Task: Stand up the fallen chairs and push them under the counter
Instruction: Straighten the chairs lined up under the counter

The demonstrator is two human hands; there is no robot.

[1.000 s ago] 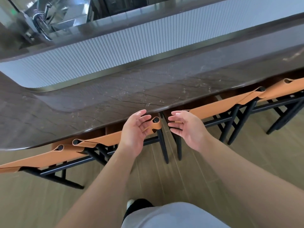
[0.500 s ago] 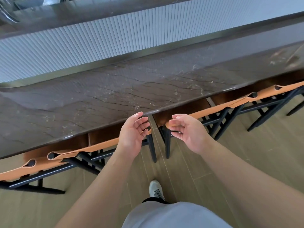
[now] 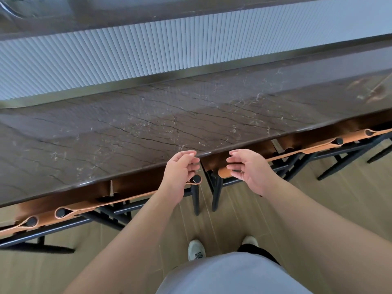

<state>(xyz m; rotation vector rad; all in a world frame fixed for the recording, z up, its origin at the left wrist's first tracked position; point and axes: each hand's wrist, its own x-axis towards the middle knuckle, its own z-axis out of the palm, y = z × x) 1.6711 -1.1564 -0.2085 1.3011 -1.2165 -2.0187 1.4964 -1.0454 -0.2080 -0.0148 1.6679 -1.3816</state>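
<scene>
Head view: two chairs stand upright with their tan leather backs tucked at the dark stone surface [image 3: 148, 132]. The left chair [image 3: 118, 201] runs toward 8 o'clock, the right chair [image 3: 297, 152] toward 2 o'clock. The left hand [image 3: 177, 175] hovers over the left chair's back corner, fingers [image 3: 186, 154] loosely spread and holding nothing. The right hand [image 3: 250, 168] hangs beside the right chair's corner, fingers curled but empty; whether they touch the leather I cannot tell. Both chairs look nearly home, so the step is likely a last nudge: press evenly on the top rails toward 12 o'clock, keeping the black legs from clashing in the narrow gap between them.
</scene>
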